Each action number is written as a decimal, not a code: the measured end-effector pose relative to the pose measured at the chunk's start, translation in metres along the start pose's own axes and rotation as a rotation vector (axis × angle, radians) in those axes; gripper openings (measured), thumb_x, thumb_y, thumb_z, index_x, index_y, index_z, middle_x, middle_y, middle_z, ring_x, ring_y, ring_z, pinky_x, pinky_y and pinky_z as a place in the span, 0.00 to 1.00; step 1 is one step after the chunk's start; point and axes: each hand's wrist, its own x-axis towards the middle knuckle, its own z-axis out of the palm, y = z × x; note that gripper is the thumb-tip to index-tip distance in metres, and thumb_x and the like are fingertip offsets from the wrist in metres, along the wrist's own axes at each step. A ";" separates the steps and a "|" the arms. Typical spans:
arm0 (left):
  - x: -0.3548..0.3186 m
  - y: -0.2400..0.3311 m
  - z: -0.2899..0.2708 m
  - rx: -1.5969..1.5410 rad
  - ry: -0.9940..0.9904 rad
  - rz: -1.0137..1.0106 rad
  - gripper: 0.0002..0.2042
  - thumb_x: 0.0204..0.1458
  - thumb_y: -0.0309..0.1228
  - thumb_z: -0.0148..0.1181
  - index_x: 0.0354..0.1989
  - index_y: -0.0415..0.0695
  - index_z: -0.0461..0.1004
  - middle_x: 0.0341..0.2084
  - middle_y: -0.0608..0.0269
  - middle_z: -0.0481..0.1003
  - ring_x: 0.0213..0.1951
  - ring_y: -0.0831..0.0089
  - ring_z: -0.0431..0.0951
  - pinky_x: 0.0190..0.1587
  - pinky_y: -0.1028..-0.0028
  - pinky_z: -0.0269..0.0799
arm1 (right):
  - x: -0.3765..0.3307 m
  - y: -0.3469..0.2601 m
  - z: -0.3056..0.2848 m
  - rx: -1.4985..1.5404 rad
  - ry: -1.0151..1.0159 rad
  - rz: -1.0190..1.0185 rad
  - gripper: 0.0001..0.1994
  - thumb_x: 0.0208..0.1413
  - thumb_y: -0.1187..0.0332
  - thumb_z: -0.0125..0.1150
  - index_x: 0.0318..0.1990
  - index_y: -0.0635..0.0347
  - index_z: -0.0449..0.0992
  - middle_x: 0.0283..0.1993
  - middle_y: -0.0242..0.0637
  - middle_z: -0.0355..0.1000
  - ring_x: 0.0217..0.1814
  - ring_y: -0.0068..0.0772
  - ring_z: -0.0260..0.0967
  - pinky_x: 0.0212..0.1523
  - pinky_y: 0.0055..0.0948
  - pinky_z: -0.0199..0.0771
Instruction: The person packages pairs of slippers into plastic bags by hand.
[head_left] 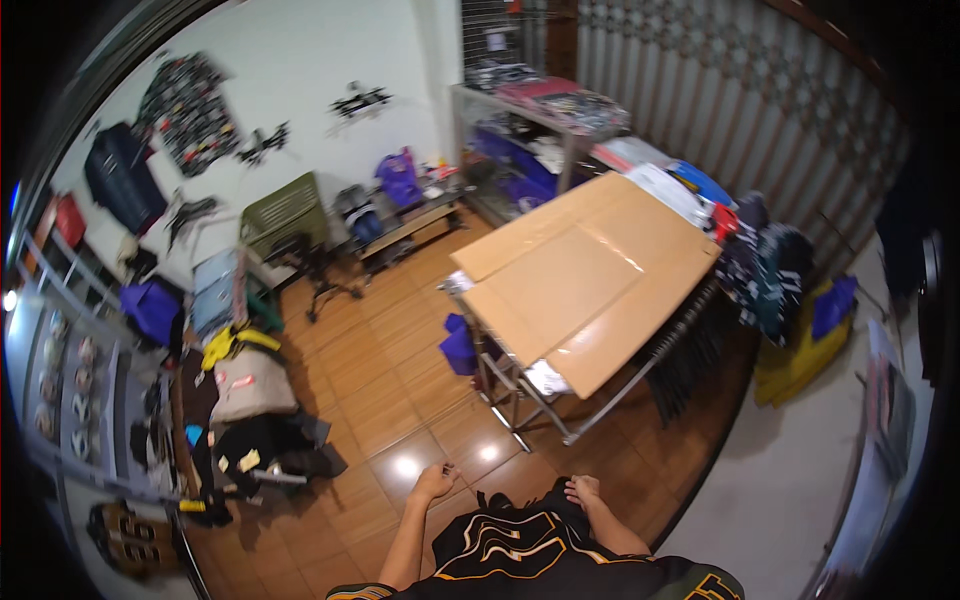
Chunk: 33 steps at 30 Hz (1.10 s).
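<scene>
My left hand hangs in front of my body above the tiled floor, its fingers loosely apart with nothing in them. To the right, my right hand is held beside my dark shirt, fingers a little bent and apart, holding nothing that shows. Ahead of both hands, and touched by neither, a large flat sheet of brown cardboard lies over a metal-framed stand. Dark clothes hang below the right edge of the cardboard.
At the left stand piles of folded clothes and a shelf of balls. A black swivel-chair base and a low wooden bench are by the far wall. A glass display case stands behind the cardboard; bagged clothes are at its right.
</scene>
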 end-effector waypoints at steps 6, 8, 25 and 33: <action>-0.025 -0.021 -0.037 -0.230 0.170 -0.105 0.22 0.56 0.42 0.62 0.50 0.35 0.74 0.41 0.47 0.79 0.45 0.61 0.80 0.49 0.66 0.75 | 0.004 -0.041 0.103 -0.408 -0.276 -0.163 0.07 0.62 0.66 0.53 0.40 0.60 0.74 0.35 0.37 0.78 0.27 0.27 0.74 0.22 0.25 0.74; -0.029 -0.028 -0.035 -0.365 0.191 -0.064 0.22 0.59 0.40 0.60 0.50 0.30 0.72 0.38 0.47 0.79 0.41 0.64 0.79 0.46 0.67 0.75 | 0.001 -0.057 0.135 -0.482 -0.330 -0.161 0.07 0.62 0.67 0.53 0.40 0.59 0.74 0.34 0.37 0.78 0.27 0.27 0.74 0.22 0.26 0.74; 0.024 -0.288 -0.057 -1.346 0.103 -0.534 0.14 0.63 0.41 0.47 0.35 0.45 0.73 0.27 0.66 0.74 0.25 0.73 0.73 0.28 0.72 0.71 | 0.090 -0.177 0.392 -0.794 -0.476 -0.065 0.09 0.61 0.69 0.48 0.42 0.57 0.75 0.35 0.36 0.78 0.28 0.28 0.76 0.21 0.29 0.74; 0.054 -0.251 -0.041 -1.202 0.516 -1.106 0.13 0.61 0.40 0.46 0.34 0.46 0.74 0.23 0.62 0.74 0.20 0.70 0.72 0.18 0.68 0.64 | 0.118 -0.251 0.490 -0.803 -0.485 -0.105 0.13 0.64 0.66 0.42 0.51 0.54 0.71 0.43 0.37 0.78 0.34 0.31 0.78 0.31 0.34 0.79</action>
